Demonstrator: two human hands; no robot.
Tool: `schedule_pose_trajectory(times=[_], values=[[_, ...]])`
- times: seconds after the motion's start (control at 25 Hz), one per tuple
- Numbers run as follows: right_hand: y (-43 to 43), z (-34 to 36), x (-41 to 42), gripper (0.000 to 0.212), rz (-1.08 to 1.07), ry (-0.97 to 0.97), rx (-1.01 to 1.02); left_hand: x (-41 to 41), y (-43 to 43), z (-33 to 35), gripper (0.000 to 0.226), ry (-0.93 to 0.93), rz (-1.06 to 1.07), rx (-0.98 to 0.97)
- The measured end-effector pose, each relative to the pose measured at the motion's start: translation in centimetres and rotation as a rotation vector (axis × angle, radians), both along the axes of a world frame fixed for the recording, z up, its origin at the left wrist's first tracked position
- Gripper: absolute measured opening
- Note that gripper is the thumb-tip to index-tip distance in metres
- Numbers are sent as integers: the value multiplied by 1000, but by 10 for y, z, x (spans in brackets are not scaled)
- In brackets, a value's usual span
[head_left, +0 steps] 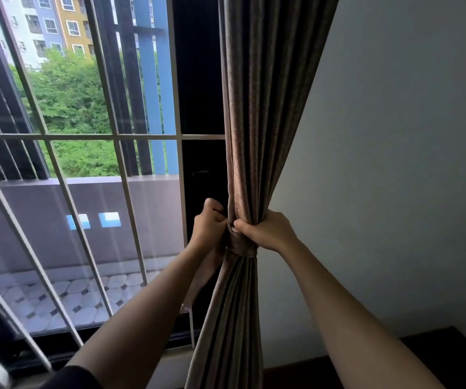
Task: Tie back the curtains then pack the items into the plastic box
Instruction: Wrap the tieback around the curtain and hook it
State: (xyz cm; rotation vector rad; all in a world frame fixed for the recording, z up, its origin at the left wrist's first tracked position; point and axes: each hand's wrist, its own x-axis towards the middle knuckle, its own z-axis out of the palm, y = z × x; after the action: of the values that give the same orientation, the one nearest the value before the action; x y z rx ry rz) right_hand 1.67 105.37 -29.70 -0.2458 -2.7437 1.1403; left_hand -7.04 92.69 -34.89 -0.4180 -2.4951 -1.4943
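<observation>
— Where was the brown pleated fabric curtain [257,122]?

— It was gathered into one bundle at the right edge of the white-barred window [114,137], beside the pale wall [394,136]. Its long axis ran up and down, cinched by a matching brown fabric tie-back band [240,248].

— And the grips?

— Both were closed. The right hand [267,230] clenched the bundle just above the band, from the wall side. The left hand [209,224] was fisted on the window side, apparently pinching the band's end, though that was partly hidden.

— So the next pull?

— The band lay between both hands, touching each. I judged tightening meant pulling sideways, across the bundle.
</observation>
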Motion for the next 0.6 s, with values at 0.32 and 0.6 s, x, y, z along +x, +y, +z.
schedule_pose_trajectory(times=[0.32, 0.6], values=[[20, 28, -18, 67, 273, -273, 41, 12, -13, -15, 33, -454, -604, 502], [18, 48, -28, 4, 491, -387, -25, 19, 2, -25, 62, -125, -432, 290]])
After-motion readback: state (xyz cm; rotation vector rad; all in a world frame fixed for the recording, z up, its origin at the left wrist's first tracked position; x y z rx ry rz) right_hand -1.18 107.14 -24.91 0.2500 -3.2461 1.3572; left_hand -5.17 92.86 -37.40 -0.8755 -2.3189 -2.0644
